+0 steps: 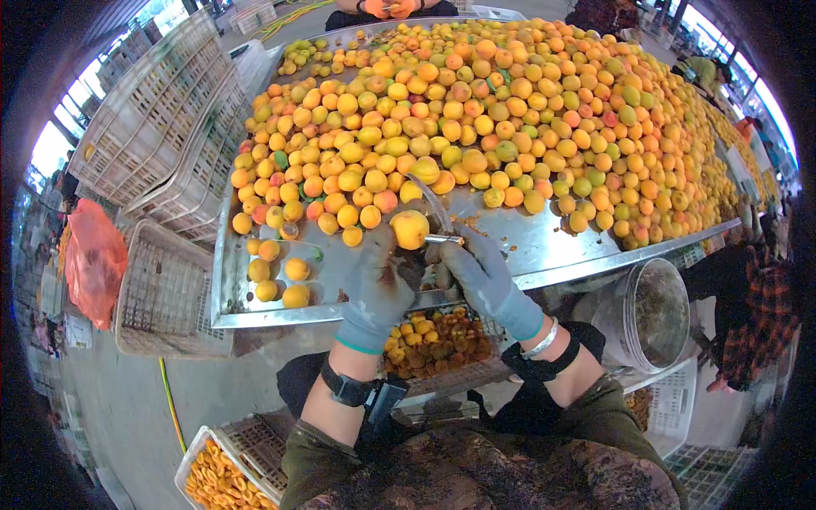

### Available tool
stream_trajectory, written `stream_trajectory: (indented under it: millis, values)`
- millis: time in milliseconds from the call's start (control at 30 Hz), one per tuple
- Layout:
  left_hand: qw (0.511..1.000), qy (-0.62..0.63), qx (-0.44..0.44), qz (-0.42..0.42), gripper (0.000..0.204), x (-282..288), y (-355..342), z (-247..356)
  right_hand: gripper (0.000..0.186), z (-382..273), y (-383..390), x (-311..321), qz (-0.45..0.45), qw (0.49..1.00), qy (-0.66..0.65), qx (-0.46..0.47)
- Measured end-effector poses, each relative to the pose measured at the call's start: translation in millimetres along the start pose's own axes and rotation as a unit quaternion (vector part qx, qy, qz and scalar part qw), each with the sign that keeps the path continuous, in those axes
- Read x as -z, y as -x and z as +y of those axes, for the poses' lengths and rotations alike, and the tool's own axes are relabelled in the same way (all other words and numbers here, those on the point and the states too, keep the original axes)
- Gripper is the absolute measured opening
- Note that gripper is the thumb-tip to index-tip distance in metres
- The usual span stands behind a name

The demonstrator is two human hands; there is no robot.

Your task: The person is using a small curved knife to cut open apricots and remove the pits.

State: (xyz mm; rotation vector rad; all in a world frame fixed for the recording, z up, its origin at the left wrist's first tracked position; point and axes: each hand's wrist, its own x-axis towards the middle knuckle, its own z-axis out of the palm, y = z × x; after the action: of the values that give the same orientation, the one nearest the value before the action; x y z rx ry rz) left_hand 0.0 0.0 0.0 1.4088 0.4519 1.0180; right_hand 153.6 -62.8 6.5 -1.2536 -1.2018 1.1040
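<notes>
My left hand (374,285), in a grey glove stained dark at the thumb, is closed around a yellow apricot (410,229) above the near edge of the metal table. Just right of it, my right hand (486,270), also gloved, grips a curved knife (435,206). Its blade rises past the fruit's right side, tip pointing up and left. A short pale rod-like piece shows at the right fingertips; whether it belongs to the knife I cannot tell. Fingers hide the knife's handle. A big heap of apricots (510,110) covers most of the table.
The metal table (561,246) has a raised rim. Below my hands stands a crate of cut fruit (438,340). Plastic crates (153,110) are stacked at left, beside an orange bag (95,263). White buckets (629,314) stand right. Another person's orange-gloved hands (389,8) show at the far side.
</notes>
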Motion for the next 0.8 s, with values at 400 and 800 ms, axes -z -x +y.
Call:
stream_trajectory:
  millis: [400, 800]
  values:
    - [0.930, 0.344, 0.089, 0.089, 0.038, -17.8, -2.7, -27.7, 0.028, 22.8, -3.9, -22.5, 0.208, 0.886, 0.334, 0.244]
    - [0.984, 0.144, 0.072, 0.074, 0.042, -10.4, 1.6, -24.4, 0.030, 14.6, -14.6, -5.4, 0.100, 0.959, 0.263, 0.034]
